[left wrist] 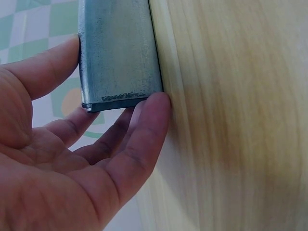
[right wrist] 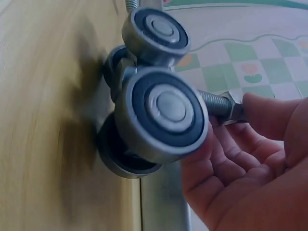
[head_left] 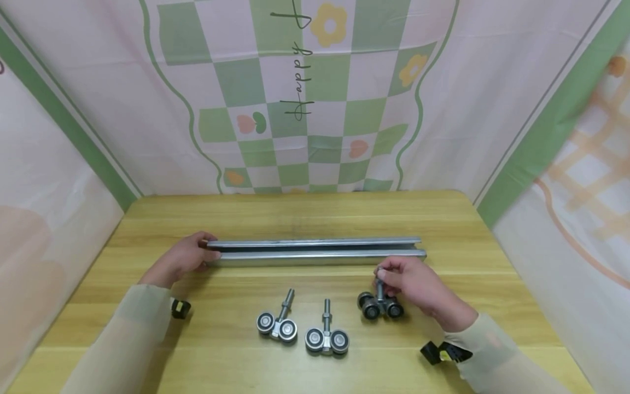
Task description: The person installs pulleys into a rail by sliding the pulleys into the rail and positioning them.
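A galvanized metal track (head_left: 320,258) with a slot along its top lies across the wooden table. My left hand (head_left: 189,253) grips the track's left end. In the left wrist view the thumb (left wrist: 57,62) is on one side of the track and a finger (left wrist: 151,125) is at its other lower edge. My right hand (head_left: 413,282) pinches the threaded bolt of a four-wheeled roller trolley (head_left: 379,303), just in front of the track's right end. Its bearing wheels (right wrist: 166,110) hang close over the table in the right wrist view, with a nut (right wrist: 233,107) at the thumb tip.
Two more roller trolleys lie on the table in front of the track: one left of centre (head_left: 278,323), tilted, and one near the middle (head_left: 327,334), bolts pointing away. Patterned cloth (head_left: 315,109) hangs behind the table and along both sides.
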The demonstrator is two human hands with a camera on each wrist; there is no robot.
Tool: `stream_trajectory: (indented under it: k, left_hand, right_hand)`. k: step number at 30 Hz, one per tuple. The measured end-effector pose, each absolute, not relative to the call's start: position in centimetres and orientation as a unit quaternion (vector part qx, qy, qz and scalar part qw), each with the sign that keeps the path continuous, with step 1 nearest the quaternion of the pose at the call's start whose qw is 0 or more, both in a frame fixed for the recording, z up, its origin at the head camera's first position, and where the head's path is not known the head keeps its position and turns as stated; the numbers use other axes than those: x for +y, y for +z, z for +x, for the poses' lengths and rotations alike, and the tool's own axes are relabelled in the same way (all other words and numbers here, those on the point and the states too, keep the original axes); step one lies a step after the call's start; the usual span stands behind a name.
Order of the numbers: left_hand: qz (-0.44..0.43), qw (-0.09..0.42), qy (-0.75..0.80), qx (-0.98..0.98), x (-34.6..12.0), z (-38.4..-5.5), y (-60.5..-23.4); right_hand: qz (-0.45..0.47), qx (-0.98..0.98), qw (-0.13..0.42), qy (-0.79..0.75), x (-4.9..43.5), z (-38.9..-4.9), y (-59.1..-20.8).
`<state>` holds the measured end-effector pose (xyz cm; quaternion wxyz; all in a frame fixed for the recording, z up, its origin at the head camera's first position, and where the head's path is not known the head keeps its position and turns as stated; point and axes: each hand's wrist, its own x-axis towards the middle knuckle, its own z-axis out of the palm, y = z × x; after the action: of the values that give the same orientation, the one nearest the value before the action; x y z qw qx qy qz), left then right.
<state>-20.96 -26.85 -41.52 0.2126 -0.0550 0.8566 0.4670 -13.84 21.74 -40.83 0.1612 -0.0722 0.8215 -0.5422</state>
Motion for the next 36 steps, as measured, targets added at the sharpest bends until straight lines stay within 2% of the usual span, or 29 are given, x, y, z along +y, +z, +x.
stream_trajectory:
  k: [7, 15, 19, 27, 36]
  left_hand:
    - [-0.05, 0.213, 0.47, 0.855, -26.9, -20.8, -41.4]
    - [-0.045, 0.21, 0.471, 0.855, -26.9, -20.7, -41.3]
    - [-0.043, 0.21, 0.47, 0.856, -27.0, -20.7, -41.4]
    - [-0.046, 0.209, 0.472, 0.855, -27.2, -20.9, -41.7]
    - [-0.046, 0.206, 0.471, 0.857, -27.2, -21.0, -41.8]
  right_hand:
    - [-0.103, 0.873, 0.101, -0.466, 21.7, -13.3, -40.7]
    - [-0.16, 0.826, 0.123, -0.526, 22.2, -12.6, -40.4]
    - [-0.187, 0.833, 0.124, -0.506, 22.7, -12.2, -40.1]
    - [-0.183, 0.886, 0.103, -0.414, 23.2, -11.7, -39.9]
    - [-0.165, 0.909, 0.067, -0.376, 23.3, -11.1, -40.2]
